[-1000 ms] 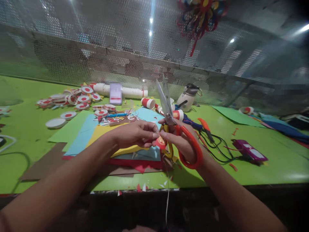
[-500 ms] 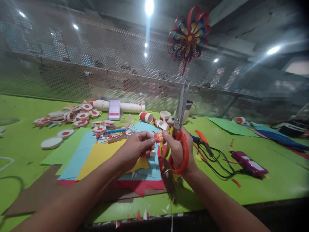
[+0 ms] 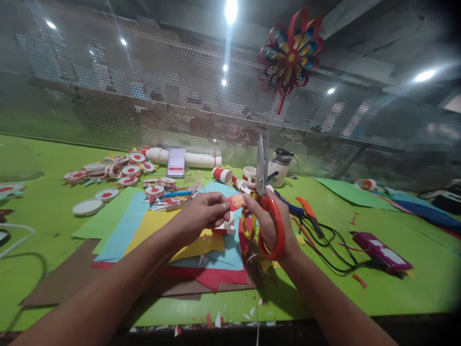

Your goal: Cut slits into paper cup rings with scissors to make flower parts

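Observation:
My left hand (image 3: 203, 215) pinches a small round red paper piece (image 3: 238, 202) with yellow markings, held above the table. My right hand (image 3: 268, 222) touches the same piece with its fingertips and holds scissors (image 3: 264, 192) with orange and yellow handles; the blades point straight up and are almost closed. A thin white thread (image 3: 254, 288) hangs down below the hands. Under the hands lie stacked coloured paper sheets (image 3: 154, 230) in yellow, blue, green and red.
On the green table (image 3: 43, 211) lie several red-and-white paper discs (image 3: 118, 170), a white tube (image 3: 194, 159), paper cups (image 3: 222, 175), a white bottle (image 3: 281, 166), a black cable (image 3: 324, 240) and a purple device (image 3: 382, 250). A paper flower (image 3: 290, 53) hangs on the mesh wall. Scraps litter the front edge.
The view tilted upward, bringing the hanging flower into sight. The scissor blades went from spread to nearly closed and now point straight up. Both hands stay on the red piece.

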